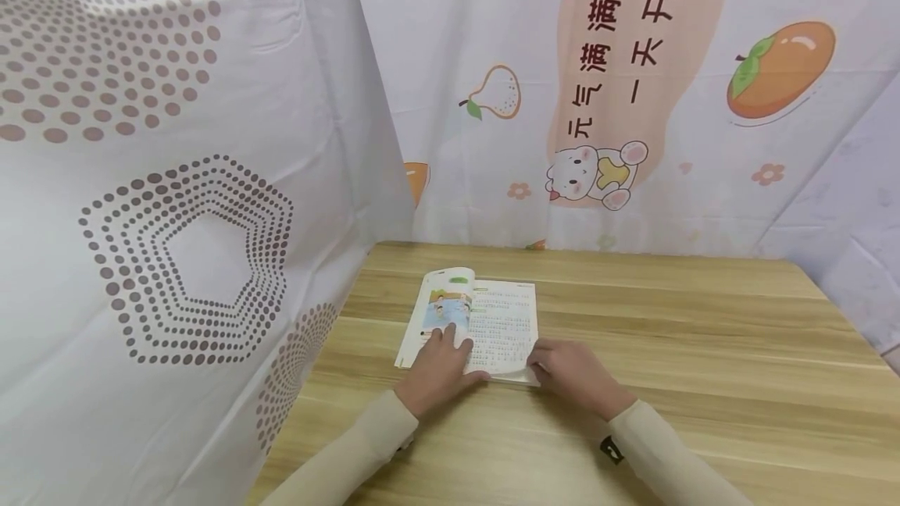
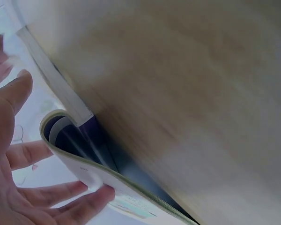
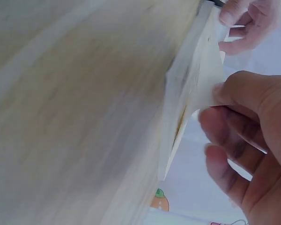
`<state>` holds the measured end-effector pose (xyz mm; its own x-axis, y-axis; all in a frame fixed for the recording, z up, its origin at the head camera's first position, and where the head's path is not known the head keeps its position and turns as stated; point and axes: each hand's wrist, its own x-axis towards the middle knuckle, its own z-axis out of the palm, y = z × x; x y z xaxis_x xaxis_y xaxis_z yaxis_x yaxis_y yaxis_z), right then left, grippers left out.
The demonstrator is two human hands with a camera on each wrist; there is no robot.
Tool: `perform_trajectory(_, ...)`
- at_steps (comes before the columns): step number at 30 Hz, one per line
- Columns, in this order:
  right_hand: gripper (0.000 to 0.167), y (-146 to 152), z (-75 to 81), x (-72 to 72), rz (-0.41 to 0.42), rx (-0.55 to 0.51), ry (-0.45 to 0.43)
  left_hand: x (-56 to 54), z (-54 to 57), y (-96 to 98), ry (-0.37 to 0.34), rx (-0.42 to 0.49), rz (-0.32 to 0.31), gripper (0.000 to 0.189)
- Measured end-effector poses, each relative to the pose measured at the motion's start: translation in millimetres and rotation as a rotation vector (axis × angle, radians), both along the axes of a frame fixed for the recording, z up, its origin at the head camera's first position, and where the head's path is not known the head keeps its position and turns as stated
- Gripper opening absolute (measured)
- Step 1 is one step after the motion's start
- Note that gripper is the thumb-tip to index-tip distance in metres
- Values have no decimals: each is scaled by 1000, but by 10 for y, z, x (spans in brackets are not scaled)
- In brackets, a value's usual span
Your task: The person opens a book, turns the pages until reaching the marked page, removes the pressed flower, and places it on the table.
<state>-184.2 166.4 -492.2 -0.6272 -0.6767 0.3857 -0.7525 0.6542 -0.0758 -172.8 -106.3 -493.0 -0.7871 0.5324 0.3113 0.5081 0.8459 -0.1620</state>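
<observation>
An open book (image 1: 501,322) lies on the wooden table, its left page bearing a coloured picture and its right page lines of print. My left hand (image 1: 439,369) rests on the left page near the spine, fingers spread; the left wrist view shows its fingertips (image 2: 100,199) against the curved pages. With thumb and forefinger, my right hand (image 1: 573,373) pinches the lower right corner of a page (image 3: 207,86), which is lifted and bent away from the pages beneath. In the right wrist view the thick page stack (image 3: 178,112) lies below that raised page.
The wooden table (image 1: 668,318) extends to the right of the book and in front of it. A white dotted curtain (image 1: 211,256) hangs at the left, and a fruit-printed curtain (image 1: 457,147) closes off the table's back edge.
</observation>
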Motion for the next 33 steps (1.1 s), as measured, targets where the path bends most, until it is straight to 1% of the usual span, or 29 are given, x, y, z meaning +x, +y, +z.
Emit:
perform_trajectory(4,22,58,59,2,-1,-61,18,9,-6,53,35,-32,16,65)
perform_trajectory(7,21,73,80,16,-8,-103,28,8,-21,59,65,-40,31,62)
perform_trajectory(10,16,73,92,31,-42,-163,31,-11,-39,54,126,-50,29,55)
perform_trajectory(11,19,75,96,36,-58,-186,28,-20,-43,54,154,-52,24,53)
perform_trajectory(13,33,82,96,42,-99,-225,26,-41,-52,57,199,-55,15,48)
perform_trajectory(15,47,87,91,44,-134,-241,29,-59,-55,67,230,-54,8,45)
perform_trajectory(16,51,89,88,44,-144,-239,29,-65,-53,73,237,-50,11,44)
perform_trajectory(18,53,87,75,48,-155,-217,30,-69,-40,82,218,-39,37,42)
perform_trajectory(21,47,74,53,66,-148,-144,4,-74,1,84,181,-14,97,40)
perform_trajectory(23,43,63,25,83,-136,-101,-19,-95,25,67,178,12,122,32)
perform_trajectory(25,42,59,-7,101,-122,-70,-47,-124,43,45,198,40,125,30)
perform_trajectory(28,43,59,-57,120,-111,-52,-78,-150,58,16,209,89,118,44)
perform_trajectory(33,42,56,-95,125,-111,-27,-109,-138,67,7,147,113,136,49)
